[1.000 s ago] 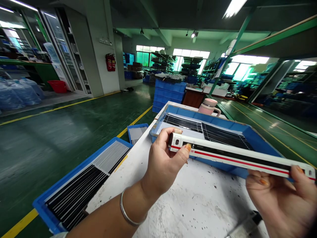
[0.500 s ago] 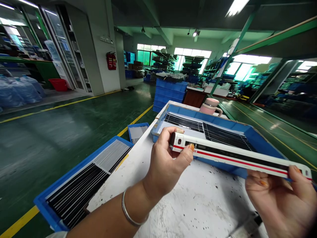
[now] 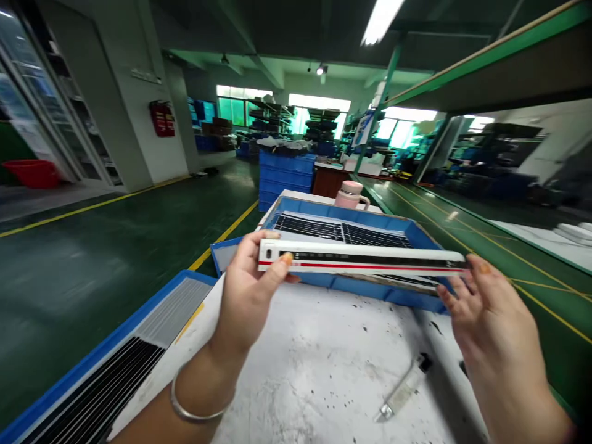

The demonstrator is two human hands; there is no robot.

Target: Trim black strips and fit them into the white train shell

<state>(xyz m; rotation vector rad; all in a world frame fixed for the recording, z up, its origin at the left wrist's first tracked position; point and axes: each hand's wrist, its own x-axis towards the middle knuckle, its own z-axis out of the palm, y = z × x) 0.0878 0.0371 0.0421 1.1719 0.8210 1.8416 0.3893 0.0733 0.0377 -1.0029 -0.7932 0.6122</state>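
Observation:
Between my hands is a long white model train car (image 3: pixel 361 259) with a black window band and a red stripe, held level above the table. My left hand (image 3: pixel 252 283) grips its left end, thumb on the near side and fingers behind. At the right end, my right hand (image 3: pixel 490 302) has its thumb against the tip and its fingers partly spread just below. Behind the car, a blue tray (image 3: pixel 319 280) holds rows of thin black strips (image 3: pixel 309 226), partly hidden by the car. A small clear tube-like tool with a black end (image 3: pixel 404 388) lies on the white table (image 3: pixel 296 364).
A pink lidded mug (image 3: pixel 349 196) stands behind the tray. At lower left, another blue tray (image 3: pixel 157 290) with black and grey strips sits below table height. Stacked blue crates (image 3: pixel 284 176) are farther back. A green-framed shelf (image 3: pixel 485 52) overhangs at right.
The train car has swung from slanting down rightward to nearly level and sits farther from me. My right hand has risen with its end, its fingers loosening. The view has turned right.

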